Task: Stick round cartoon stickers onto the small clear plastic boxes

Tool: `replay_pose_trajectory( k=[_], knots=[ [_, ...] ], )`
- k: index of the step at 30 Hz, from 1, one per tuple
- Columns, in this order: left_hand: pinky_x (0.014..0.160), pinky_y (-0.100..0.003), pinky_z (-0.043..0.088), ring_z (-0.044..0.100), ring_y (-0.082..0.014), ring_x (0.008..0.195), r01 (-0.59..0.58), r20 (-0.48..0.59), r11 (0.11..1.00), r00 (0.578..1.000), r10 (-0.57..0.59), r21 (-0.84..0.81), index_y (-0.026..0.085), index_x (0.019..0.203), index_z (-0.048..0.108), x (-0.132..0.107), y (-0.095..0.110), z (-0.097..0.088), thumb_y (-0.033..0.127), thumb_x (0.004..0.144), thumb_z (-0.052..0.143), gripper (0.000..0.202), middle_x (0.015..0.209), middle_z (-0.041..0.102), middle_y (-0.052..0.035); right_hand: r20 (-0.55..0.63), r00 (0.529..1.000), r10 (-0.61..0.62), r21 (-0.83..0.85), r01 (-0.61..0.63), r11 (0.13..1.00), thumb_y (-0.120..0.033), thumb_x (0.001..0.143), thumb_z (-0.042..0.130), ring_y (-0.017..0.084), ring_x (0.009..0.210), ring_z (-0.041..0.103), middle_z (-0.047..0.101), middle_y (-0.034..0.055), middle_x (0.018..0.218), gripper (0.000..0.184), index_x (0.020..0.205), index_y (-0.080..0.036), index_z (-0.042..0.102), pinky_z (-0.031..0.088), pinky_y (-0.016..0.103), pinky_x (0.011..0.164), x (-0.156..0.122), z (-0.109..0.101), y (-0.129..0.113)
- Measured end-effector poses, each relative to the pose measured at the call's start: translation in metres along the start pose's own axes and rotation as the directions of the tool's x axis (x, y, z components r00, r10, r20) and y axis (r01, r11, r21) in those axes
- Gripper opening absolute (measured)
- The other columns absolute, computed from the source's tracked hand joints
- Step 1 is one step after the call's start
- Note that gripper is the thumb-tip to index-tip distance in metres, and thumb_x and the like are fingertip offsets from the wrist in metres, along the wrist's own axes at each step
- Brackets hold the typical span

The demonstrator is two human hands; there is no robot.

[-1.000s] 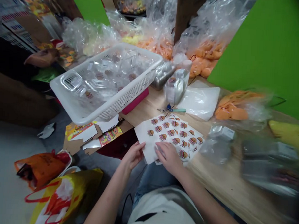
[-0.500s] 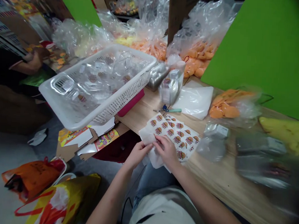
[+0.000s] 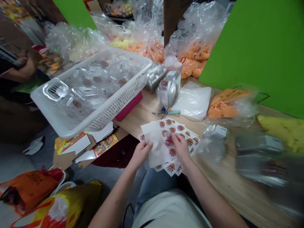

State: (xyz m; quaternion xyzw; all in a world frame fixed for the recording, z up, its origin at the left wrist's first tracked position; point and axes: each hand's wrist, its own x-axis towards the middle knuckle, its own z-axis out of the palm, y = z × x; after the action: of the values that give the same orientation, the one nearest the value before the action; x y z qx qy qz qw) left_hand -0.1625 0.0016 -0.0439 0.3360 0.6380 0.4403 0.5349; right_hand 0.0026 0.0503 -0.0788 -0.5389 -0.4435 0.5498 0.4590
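The sticker sheet (image 3: 185, 129), printed with rows of small burger-like pictures, lay at the near edge of the wooden desk (image 3: 229, 184), its near part hanging out over the person's lap. The left hand (image 3: 139, 154) gripped the sheet's near-left edge, thumb on top and fingers curled beneath, where a pale, translucent layer (image 3: 156, 153) bulged upward. The right hand (image 3: 181, 148) had thumb and forefinger pressed together on one sticker (image 3: 169, 140) near the middle of the sheet, though blur hid whether its edge had lifted. Peeling here would likely go best with the left hand keeping the sheet taut and flat while the right drew the sticker back low and slowly, so nothing creased or tore. Farther off sat a bunch of keys (image 3: 164, 112), and to the far left a white plastic basket (image 3: 109, 107) of clear packets.
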Motion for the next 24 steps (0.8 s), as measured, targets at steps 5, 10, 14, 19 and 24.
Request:
replay_pose_trajectory(
  k=[5,10,14,19,24],
  knots=[
    [0.095,-0.045,0.034,0.040,-0.0310,0.117,-0.291,-0.318,0.828,0.822,0.473,0.480,0.014,0.111,0.054,0.001,0.003,0.013,0.037,0.064,0.069,0.054,0.120,0.048,-0.0165,-0.194,0.969,-0.150,-0.160,0.120,0.980,-0.047,0.086,0.040,0.015,0.058,0.055,0.060,0.0027,0.071,0.036,0.098,-0.019,0.059,0.051,0.030,0.058,-0.013,-0.015,-0.021],
    [0.071,-0.031,0.047,0.059,-0.0154,0.077,-0.012,0.268,0.990,0.962,0.050,-0.140,0.018,0.107,0.049,-0.018,0.029,0.063,0.042,0.078,0.055,0.038,0.086,0.059,-0.0048,0.193,0.781,-0.594,-0.559,0.585,0.587,-0.023,0.083,0.051,0.021,0.097,0.056,0.063,0.0064,0.100,0.027,0.109,-0.026,0.059,0.044,0.041,0.092,-0.058,-0.050,-0.039],
    [0.067,-0.023,0.045,0.056,-0.0094,0.068,0.078,0.382,0.968,0.924,0.019,-0.237,0.018,0.112,0.044,-0.032,0.038,0.099,0.033,0.072,0.066,0.048,0.077,0.055,0.0014,0.078,0.874,-0.479,-0.467,0.457,0.757,-0.028,0.079,0.057,0.022,0.106,0.053,0.055,0.0093,0.118,0.055,0.130,-0.026,0.036,0.049,0.040,0.085,-0.085,-0.084,-0.046],
    [0.072,-0.029,0.046,0.059,-0.0141,0.076,-0.228,0.542,0.973,0.822,0.174,0.033,0.021,0.123,0.037,-0.040,0.029,0.130,0.031,0.076,0.061,0.054,0.091,0.061,-0.0045,-0.163,0.975,-0.149,-0.280,0.099,0.955,-0.033,0.078,0.057,0.015,0.071,0.059,0.060,0.0009,0.077,0.045,0.120,-0.021,0.045,0.050,0.032,0.070,-0.080,-0.134,-0.064],
    [0.101,-0.042,0.033,0.040,-0.0251,0.122,-0.746,0.599,0.634,0.607,0.522,0.204,0.021,0.133,0.029,-0.010,0.017,0.165,0.022,0.073,0.063,0.070,0.136,0.038,-0.0132,-0.436,0.898,-0.062,-0.100,0.020,0.995,-0.035,0.069,0.065,0.014,0.068,0.058,0.061,-0.0002,0.073,0.047,0.110,-0.017,0.049,0.047,0.028,0.064,-0.052,-0.169,-0.064]
  ],
)
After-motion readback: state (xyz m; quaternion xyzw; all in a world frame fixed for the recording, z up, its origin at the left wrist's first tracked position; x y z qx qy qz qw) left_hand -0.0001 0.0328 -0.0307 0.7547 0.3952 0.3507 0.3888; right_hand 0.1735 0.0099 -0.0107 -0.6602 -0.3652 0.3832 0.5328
